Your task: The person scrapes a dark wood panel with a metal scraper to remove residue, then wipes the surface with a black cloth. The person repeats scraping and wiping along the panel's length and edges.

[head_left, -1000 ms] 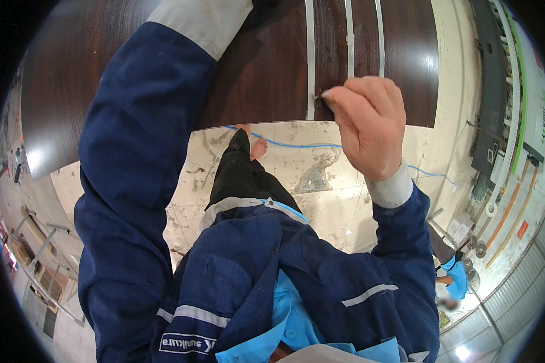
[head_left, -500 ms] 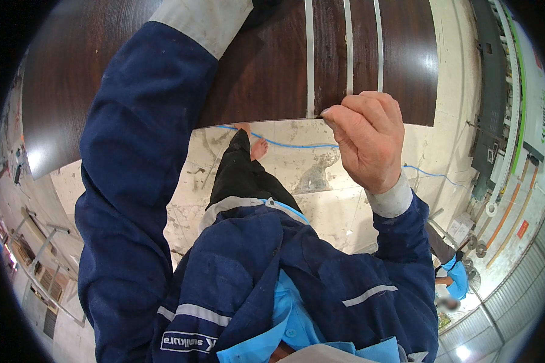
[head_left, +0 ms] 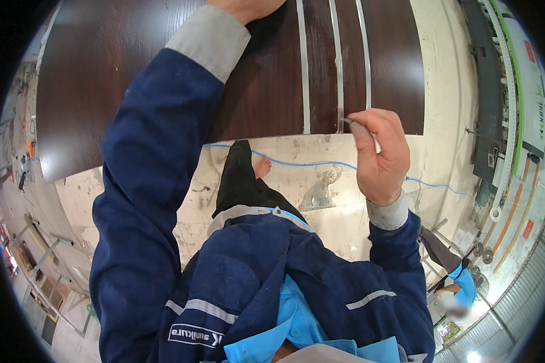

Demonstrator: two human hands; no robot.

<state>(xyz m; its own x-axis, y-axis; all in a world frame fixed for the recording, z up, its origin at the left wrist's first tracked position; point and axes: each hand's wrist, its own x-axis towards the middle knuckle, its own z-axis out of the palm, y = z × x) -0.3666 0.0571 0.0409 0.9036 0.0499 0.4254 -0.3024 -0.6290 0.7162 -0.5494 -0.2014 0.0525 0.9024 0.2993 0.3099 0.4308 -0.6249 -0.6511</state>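
A dark brown wood-grain panel (head_left: 163, 72) lies in front of me, with three pale strips running across it toward its near edge. At that edge, by the end of the middle strip (head_left: 338, 66), is my right hand (head_left: 384, 154). Its thumb and forefinger are pinched together around a small thin greyish piece that I cannot make out. My left arm reaches over the panel. Only the back and wrist of my left hand (head_left: 247, 7) show at the top of the view, and its fingers are hidden. The left strip (head_left: 304, 72) and the right strip (head_left: 364, 54) flank the middle one.
A blue hose (head_left: 309, 164) crosses the pale stained floor under the panel's near edge. On the right stands a long grey and white machine (head_left: 530, 78) with a green line. Another person in a blue shirt (head_left: 464, 284) is at the lower right. Metal frames (head_left: 45, 260) stand at the left.
My right hand has moved from the left strip's end to the middle strip's end, and the small piece now shows at its fingertips. More of my left hand has come into view.
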